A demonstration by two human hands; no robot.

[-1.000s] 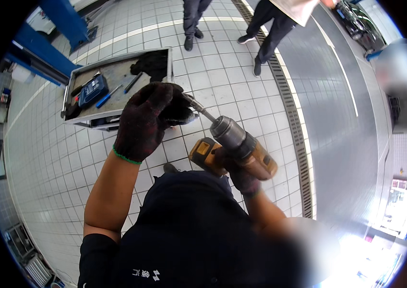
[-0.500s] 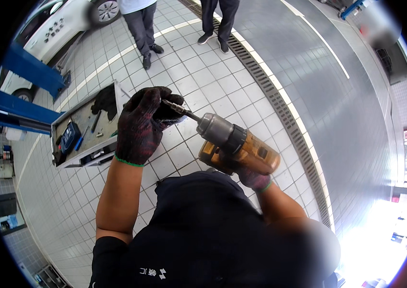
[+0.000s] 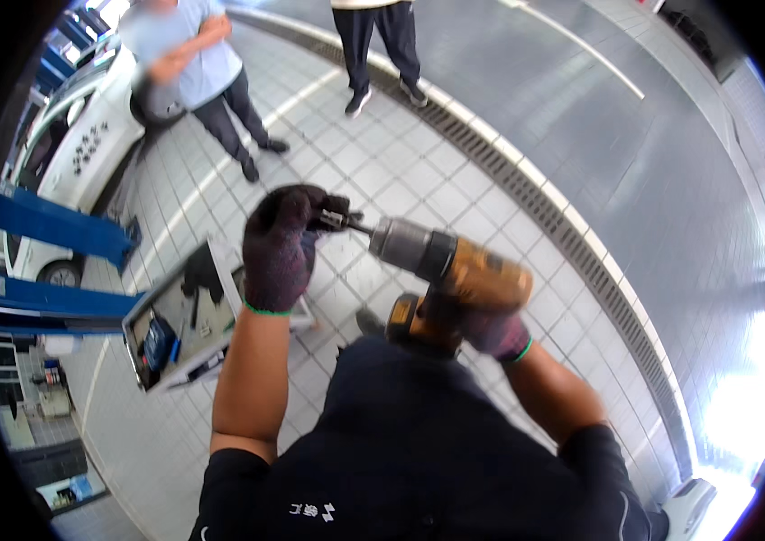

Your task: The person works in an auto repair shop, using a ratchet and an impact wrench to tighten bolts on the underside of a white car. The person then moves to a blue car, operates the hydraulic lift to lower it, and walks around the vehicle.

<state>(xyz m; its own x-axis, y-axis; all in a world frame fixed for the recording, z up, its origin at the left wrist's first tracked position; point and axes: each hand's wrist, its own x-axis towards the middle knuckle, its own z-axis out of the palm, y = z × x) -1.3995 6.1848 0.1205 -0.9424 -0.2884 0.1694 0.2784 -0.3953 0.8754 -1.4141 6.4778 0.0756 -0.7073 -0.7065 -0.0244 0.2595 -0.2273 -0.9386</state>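
Observation:
My right hand (image 3: 498, 334), in a dark glove with a green cuff, grips the handle of a yellow and black cordless drill (image 3: 486, 279). The grey chuck (image 3: 400, 243) points left, toward my other hand. A thin shank sticks out of it and carries a small metal bit (image 3: 334, 219). My left hand (image 3: 281, 248), gloved the same way, has its fingers closed around the bit's far end. Its fingertips hide part of the bit.
To the left stands a tool cart (image 3: 193, 347) with a dark glove (image 3: 205, 273) and a blue case (image 3: 160, 343) on top. Blue lift arms (image 3: 62, 230) reach under a white car (image 3: 85, 135). Two people stand ahead, near a floor drain grate (image 3: 527, 185).
The view has tilted up, showing more of the people and car. The drill now lies more level, and my left fingers have closed further over the bit.

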